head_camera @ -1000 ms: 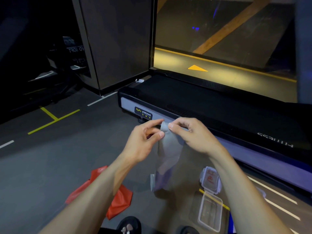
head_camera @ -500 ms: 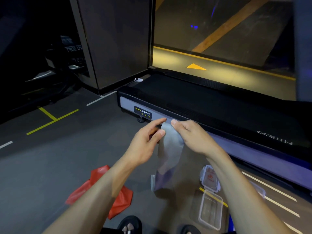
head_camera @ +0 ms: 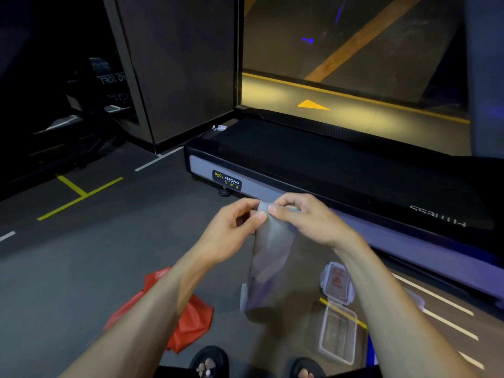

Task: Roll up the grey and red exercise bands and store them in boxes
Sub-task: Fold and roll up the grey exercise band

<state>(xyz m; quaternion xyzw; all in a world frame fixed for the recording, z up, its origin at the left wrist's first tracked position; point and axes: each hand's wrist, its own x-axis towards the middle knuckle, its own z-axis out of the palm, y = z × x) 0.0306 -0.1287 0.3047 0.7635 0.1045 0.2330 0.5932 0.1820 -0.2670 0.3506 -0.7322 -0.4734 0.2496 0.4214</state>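
both hands raised, left hand (head_camera: 231, 230) and right hand (head_camera: 305, 219) pinching top edge of thin, limp grey band (head_camera: 268, 257) hanging toward floor; crumpled glossy red band (head_camera: 191, 320) on floor; clear rectangular plastic box (head_camera: 338, 334) near treadmill (head_camera: 327, 165).

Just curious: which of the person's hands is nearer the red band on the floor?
Left. The left hand is above and slightly right of the red band; the right hand is farther right.
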